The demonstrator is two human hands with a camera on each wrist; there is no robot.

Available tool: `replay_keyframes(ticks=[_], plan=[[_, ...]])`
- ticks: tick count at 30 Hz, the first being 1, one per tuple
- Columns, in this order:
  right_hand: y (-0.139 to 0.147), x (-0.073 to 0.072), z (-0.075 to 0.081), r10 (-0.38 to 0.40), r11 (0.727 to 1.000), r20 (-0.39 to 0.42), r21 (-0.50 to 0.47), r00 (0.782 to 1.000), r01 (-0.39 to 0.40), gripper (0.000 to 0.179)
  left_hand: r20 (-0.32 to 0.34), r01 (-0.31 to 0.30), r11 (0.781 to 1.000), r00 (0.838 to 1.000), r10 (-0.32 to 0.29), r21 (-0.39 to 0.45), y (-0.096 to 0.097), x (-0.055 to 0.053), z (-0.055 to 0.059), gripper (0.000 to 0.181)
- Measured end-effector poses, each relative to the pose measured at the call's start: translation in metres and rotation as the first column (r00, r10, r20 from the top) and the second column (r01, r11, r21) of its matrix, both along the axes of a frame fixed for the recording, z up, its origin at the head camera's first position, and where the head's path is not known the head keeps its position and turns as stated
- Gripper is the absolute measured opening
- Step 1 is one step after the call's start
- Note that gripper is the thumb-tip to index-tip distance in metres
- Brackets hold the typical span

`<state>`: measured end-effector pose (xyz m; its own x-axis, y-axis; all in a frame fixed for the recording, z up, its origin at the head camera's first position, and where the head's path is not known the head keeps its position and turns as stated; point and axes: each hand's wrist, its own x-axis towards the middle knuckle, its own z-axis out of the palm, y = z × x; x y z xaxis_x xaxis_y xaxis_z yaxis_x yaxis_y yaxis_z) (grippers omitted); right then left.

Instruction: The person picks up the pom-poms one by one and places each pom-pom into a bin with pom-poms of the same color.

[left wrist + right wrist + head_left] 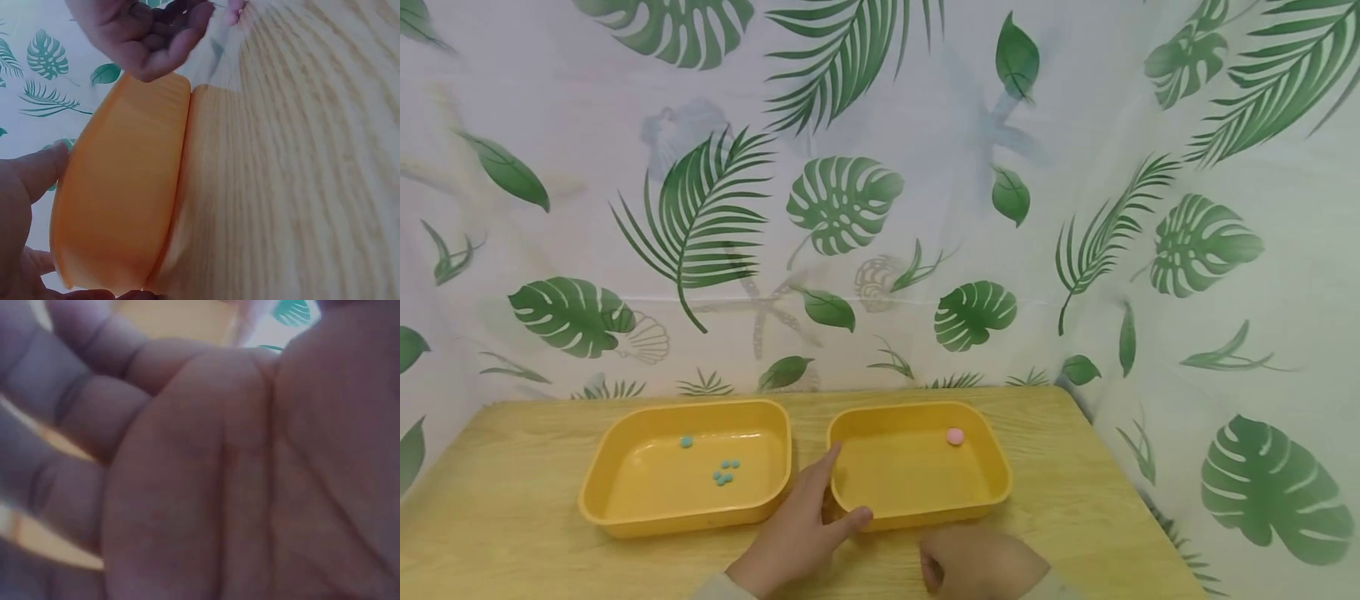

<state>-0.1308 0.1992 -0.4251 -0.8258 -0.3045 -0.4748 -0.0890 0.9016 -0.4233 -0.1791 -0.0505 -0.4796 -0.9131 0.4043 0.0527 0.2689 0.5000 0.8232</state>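
Two yellow trays stand side by side. My left hand (801, 521) holds the left near corner of the right tray (917, 519), thumb over its near rim and fingers along its left side. In the left wrist view that tray's orange-looking outer wall (125, 181) lies beside the thumb. A round pink piece (955, 437) lies inside it, at the back right. My right hand (981, 562) is just in front of the same tray, fingers bent downward. Something small and pink (232, 16) shows near its fingertips; I cannot tell whether they pinch it.
The left tray (681, 523) contains several small teal pieces (722, 477), with one bit apart at its back. Both trays stand on a wood-grain table (1060, 492). Behind it and along the right hangs a white cloth (925, 250) with a green leaf print.
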Motion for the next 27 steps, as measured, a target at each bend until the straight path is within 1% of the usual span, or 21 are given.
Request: replay_keyframes(ticks=[3,6,8,10,12,14,16,18,21,23,25,27], plan=[[-0.003,0.000,-0.007,-0.020,0.995,0.009,0.098,1.000,0.019,0.026,0.006,-0.004,1.000,1.000,0.004,0.018,0.002,-0.002,-0.001,0.099],[-0.007,0.000,-0.011,0.000,0.983,0.006,0.183,1.000,-0.001,0.025,0.021,-0.018,0.999,1.000,0.017,0.039,0.003,-0.003,-0.001,0.104],[-0.010,0.000,-0.013,0.002,0.977,0.007,0.213,1.000,-0.004,0.024,0.034,-0.027,0.998,0.999,0.025,0.050,0.003,-0.003,0.000,0.108],[-0.011,0.001,-0.014,-0.004,0.975,-0.002,0.223,1.000,0.004,0.023,0.042,-0.034,0.998,0.999,0.031,0.053,0.003,-0.003,0.001,0.110],[-0.012,0.001,-0.014,-0.006,0.977,-0.008,0.211,1.000,0.008,0.024,0.047,-0.041,0.997,0.998,0.038,0.060,0.003,-0.002,0.003,0.109],[-0.011,0.000,-0.015,-0.006,0.985,-0.020,0.174,1.000,0.009,0.024,0.050,-0.049,0.996,0.998,0.045,0.070,0.002,0.000,0.005,0.108],[-0.010,-0.002,-0.017,-0.009,0.993,-0.039,0.121,0.999,0.014,0.025,0.049,-0.055,0.996,0.997,0.052,0.075,0.000,0.001,0.007,0.106],[-0.009,-0.006,-0.019,0.018,0.998,-0.077,0.068,0.997,-0.013,0.026,0.038,-0.056,0.995,0.998,0.053,0.078,0.000,0.002,0.008,0.105],[-0.008,-0.012,-0.021,0.092,0.996,-0.173,0.025,0.981,-0.089,0.025,0.000,-0.030,0.998,1.000,0.030,0.061,-0.001,0.001,0.007,0.100],[-0.008,-0.015,-0.022,0.143,0.990,-0.235,0.024,0.961,-0.141,0.024,-0.026,-0.005,0.999,1.000,0.006,0.044,-0.001,0.000,0.006,0.095],[-0.008,-0.016,-0.023,0.163,0.986,-0.274,0.020,0.948,-0.164,0.023,-0.044,0.014,1.000,0.999,-0.013,0.025,-0.001,-0.001,0.005,0.092],[-0.008,-0.016,-0.023,0.163,0.986,-0.288,0.016,0.944,-0.165,0.022,-0.042,0.024,1.000,0.999,-0.023,0.017,-0.001,-0.002,0.005,0.091]])
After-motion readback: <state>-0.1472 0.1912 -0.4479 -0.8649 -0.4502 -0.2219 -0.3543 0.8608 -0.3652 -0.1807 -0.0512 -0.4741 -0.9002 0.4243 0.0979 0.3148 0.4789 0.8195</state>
